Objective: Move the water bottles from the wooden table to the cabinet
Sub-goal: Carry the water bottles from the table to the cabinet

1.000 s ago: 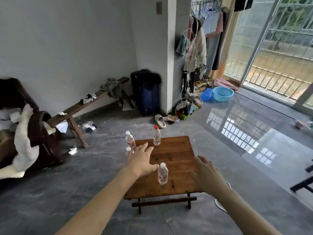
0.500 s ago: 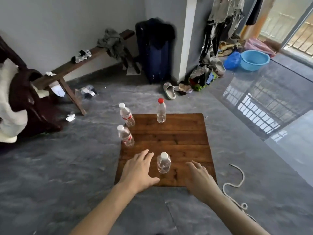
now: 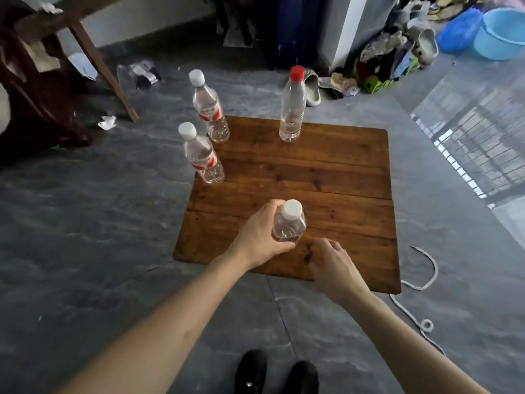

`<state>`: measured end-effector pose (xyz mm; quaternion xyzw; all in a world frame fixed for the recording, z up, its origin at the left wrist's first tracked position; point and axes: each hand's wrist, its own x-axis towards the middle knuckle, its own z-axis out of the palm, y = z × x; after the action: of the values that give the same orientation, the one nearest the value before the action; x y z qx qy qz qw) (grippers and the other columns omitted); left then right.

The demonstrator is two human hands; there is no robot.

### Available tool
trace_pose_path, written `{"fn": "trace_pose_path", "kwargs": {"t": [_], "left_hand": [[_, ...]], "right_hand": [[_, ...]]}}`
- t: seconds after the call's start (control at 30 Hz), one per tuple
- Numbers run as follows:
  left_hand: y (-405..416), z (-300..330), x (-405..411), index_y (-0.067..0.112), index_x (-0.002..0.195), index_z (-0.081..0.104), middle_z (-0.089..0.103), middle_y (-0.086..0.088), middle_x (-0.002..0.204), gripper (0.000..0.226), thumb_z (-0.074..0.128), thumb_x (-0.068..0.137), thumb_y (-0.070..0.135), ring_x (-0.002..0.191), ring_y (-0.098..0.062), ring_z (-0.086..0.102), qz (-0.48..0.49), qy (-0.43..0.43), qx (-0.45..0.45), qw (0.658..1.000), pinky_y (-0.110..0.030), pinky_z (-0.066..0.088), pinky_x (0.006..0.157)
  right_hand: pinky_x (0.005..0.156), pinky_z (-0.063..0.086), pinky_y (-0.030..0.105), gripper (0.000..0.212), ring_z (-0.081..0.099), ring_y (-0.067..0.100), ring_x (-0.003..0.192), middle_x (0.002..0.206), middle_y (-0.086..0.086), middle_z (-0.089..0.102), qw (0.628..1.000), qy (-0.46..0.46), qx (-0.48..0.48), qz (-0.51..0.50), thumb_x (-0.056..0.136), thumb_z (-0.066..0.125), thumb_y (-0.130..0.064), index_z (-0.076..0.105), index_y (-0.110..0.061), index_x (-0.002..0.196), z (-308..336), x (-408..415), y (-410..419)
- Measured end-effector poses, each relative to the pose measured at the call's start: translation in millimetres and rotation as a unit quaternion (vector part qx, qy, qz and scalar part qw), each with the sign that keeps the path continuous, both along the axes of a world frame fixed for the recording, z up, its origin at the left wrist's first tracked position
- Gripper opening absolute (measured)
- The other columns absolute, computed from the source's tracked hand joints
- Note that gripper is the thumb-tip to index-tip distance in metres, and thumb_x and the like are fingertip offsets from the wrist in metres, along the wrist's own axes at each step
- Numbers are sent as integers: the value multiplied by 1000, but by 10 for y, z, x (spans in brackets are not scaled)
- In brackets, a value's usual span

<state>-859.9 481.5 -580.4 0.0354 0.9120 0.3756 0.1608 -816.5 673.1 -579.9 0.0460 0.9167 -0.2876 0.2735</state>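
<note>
A low wooden table point(image 3: 326, 172) stands on the grey floor in front of me. Near its front edge a white-capped clear bottle point(image 3: 289, 223) stands upright, and my left hand point(image 3: 261, 237) is wrapped around its body. My right hand point(image 3: 333, 265) hovers just right of it over the table's front edge, fingers loosely curled and holding nothing. Two white-capped bottles with red labels point(image 3: 203, 156) point(image 3: 210, 109) stand along the table's left edge. A red-capped bottle point(image 3: 292, 106) stands at the far edge. No cabinet is in view.
A white rope point(image 3: 420, 282) lies on the floor right of the table. A wooden bench leg point(image 3: 102, 66) and a dark chair point(image 3: 37, 89) stand at the left. Shoes and clutter point(image 3: 377, 66), a dark suitcase point(image 3: 289, 27) and a blue basin point(image 3: 502, 32) are behind. My black shoes point(image 3: 275, 373) are below.
The view has tilted down and closer to the table. My left hand has closed around the nearest bottle; my right hand has drawn in beside it.
</note>
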Motion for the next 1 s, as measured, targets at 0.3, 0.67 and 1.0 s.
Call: {"fn": "trace_pose_path", "kwargs": {"t": [0.3, 0.67, 1.0], "left_hand": [[-29, 157, 161, 26, 130, 58, 70, 10, 129, 76, 98, 66, 29, 121, -3, 60, 56, 47, 66, 995, 4, 38, 92], [-85, 1694, 98, 44, 126, 60, 70, 28, 116, 71, 92, 63, 51, 112, -1, 67, -7, 138, 153, 979, -25, 54, 98], [195, 3622, 203, 37, 122, 66, 76, 6, 116, 71, 98, 58, 33, 106, -16, 74, 7, 152, 258, 954, -29, 60, 90]], "right_hand": [[97, 45, 45, 37, 54, 26, 124, 118, 5, 59, 769, -221, -351, -487, 102, 41, -19, 50, -12, 137, -196, -218, -249], [91, 56, 47, 48, 65, 32, 117, 124, 18, 69, 687, -333, -490, -421, 105, 40, -36, 61, 0, 126, 926, -203, -93], [84, 59, 42, 52, 70, 31, 109, 122, 19, 70, 618, -293, -626, -374, 101, 41, -39, 57, 1, 131, 2777, 32, 259]]}}
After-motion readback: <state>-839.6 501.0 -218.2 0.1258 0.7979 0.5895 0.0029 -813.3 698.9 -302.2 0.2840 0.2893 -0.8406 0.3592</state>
